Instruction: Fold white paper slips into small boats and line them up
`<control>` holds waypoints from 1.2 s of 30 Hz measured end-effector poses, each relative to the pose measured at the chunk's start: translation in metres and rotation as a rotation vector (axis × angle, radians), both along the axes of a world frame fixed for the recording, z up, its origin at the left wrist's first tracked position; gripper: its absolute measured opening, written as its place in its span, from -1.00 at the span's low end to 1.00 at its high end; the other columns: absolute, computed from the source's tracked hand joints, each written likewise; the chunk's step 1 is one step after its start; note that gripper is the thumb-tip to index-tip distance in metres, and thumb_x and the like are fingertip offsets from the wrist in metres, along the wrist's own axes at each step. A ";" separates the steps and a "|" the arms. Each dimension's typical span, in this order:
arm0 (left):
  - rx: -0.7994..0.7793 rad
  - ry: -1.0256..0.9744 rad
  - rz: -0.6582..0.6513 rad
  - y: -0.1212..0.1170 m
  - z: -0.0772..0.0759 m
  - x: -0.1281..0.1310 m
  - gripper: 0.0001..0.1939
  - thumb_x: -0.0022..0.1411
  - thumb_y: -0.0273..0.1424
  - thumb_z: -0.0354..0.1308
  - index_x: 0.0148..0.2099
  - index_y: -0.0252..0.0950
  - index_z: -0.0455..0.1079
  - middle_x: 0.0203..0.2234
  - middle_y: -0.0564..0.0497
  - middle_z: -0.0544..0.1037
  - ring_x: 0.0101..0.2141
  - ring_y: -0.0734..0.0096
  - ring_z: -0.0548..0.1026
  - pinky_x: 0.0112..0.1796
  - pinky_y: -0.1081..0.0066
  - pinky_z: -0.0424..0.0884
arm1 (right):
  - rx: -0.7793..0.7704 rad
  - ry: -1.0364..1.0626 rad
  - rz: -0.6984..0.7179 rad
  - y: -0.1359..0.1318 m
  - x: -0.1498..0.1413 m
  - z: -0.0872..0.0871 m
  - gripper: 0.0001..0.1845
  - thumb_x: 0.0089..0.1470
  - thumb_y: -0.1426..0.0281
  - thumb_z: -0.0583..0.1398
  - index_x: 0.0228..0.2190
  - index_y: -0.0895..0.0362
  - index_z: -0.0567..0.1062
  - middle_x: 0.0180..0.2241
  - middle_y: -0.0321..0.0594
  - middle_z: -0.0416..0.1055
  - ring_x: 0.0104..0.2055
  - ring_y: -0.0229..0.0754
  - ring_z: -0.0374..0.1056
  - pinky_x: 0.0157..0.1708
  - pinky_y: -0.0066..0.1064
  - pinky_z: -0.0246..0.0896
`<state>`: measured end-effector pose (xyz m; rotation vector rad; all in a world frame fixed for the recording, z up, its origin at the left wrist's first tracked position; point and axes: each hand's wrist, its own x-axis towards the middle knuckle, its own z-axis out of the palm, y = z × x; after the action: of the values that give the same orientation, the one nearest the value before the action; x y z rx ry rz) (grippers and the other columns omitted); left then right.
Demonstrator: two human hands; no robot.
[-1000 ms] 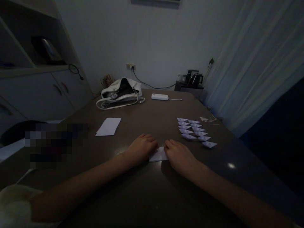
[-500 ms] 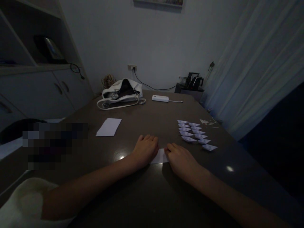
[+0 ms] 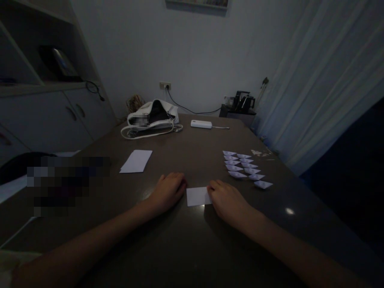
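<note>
A folded sheet of white paper [image 3: 196, 197] lies flat on the dark table in front of me. My right hand [image 3: 226, 202] covers its right end, fingers curled and pressed onto it. Just off the paper's left edge, my left hand [image 3: 170, 190] rests on the table with its fingers bent and close together; nothing shows in them. Ahead and to the right, several small folded paper boats [image 3: 235, 168] stand in two slanting rows. On the left lies a stack of white paper sheets [image 3: 136, 161].
An open white handbag [image 3: 153, 120] sits at the table's back left. A white power bank [image 3: 201, 124] with a short cable lies near the far edge. Behind it, a black kettle [image 3: 246, 103] stands on a low cabinet. A pale curtain [image 3: 288, 92] hangs at right.
My left hand has slid left off the folded paper, uncovering its left part. My right hand stays on the right end. The view has shifted slightly.
</note>
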<state>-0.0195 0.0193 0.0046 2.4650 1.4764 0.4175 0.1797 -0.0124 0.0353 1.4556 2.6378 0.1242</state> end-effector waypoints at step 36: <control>-0.162 -0.437 -0.107 0.001 -0.004 0.008 -0.88 0.23 -0.36 0.07 -0.29 -0.31 0.33 -0.45 0.01 0.48 -0.41 0.37 0.43 -0.40 0.44 0.29 | -0.145 0.762 -0.051 0.024 0.018 -0.024 -0.95 0.05 0.44 0.19 -0.40 0.17 0.48 -0.52 -0.31 0.38 -0.45 -0.29 0.28 -0.44 -0.48 0.09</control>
<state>-0.0118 0.0206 0.0003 2.1383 1.1459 0.7285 0.1981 0.0120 0.0111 1.7736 3.0486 -0.7566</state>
